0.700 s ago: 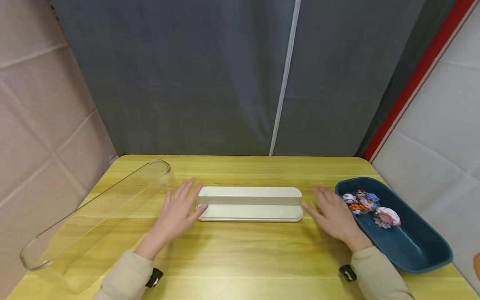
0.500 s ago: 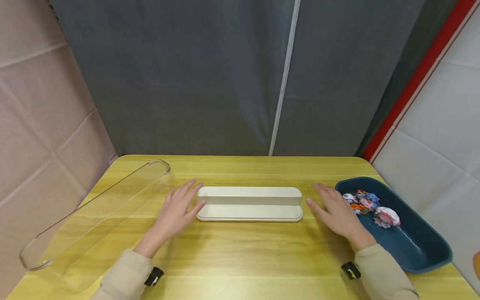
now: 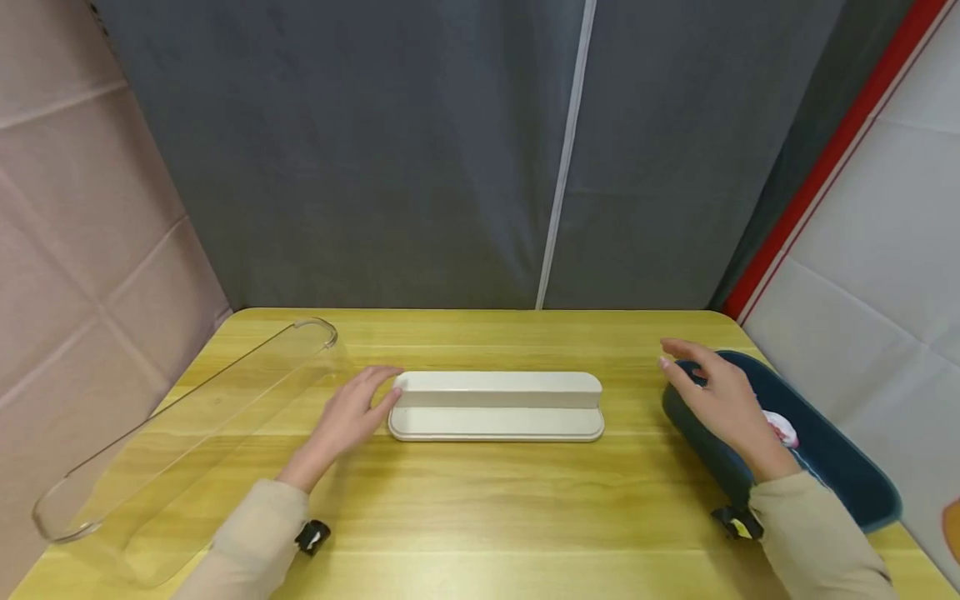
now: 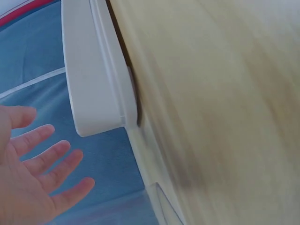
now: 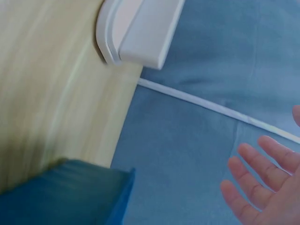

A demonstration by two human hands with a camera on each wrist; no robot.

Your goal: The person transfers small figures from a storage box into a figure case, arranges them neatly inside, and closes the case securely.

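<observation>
A white stepped stand (image 3: 495, 423) lies lengthwise in the middle of the table. My left hand (image 3: 347, 421) is beside its left end, thumb and fingertips close to the edge, nothing held. In the left wrist view the fingers of that hand (image 4: 40, 168) are spread. Over the left end of a dark blue basin (image 3: 851, 483) hovers my right hand (image 3: 723, 404), its fingers loosely bent and holding nothing. It covers most of the basin's small contents; a pink and white piece (image 3: 782, 428) shows past the wrist. The right wrist view has the fingers (image 5: 258, 180) apart.
A long clear plastic container (image 3: 191, 442) stands slanted on the left side of the wooden table (image 3: 480, 517). Behind the table hangs a dark grey curtain (image 3: 375, 167). Light cloth walls (image 3: 885, 250) flank both sides.
My right hand has moved right, from beside the stand to over the basin, hiding the small colourful figures there. The left hand stays near the stand's left end, its fingers drawn closer together.
</observation>
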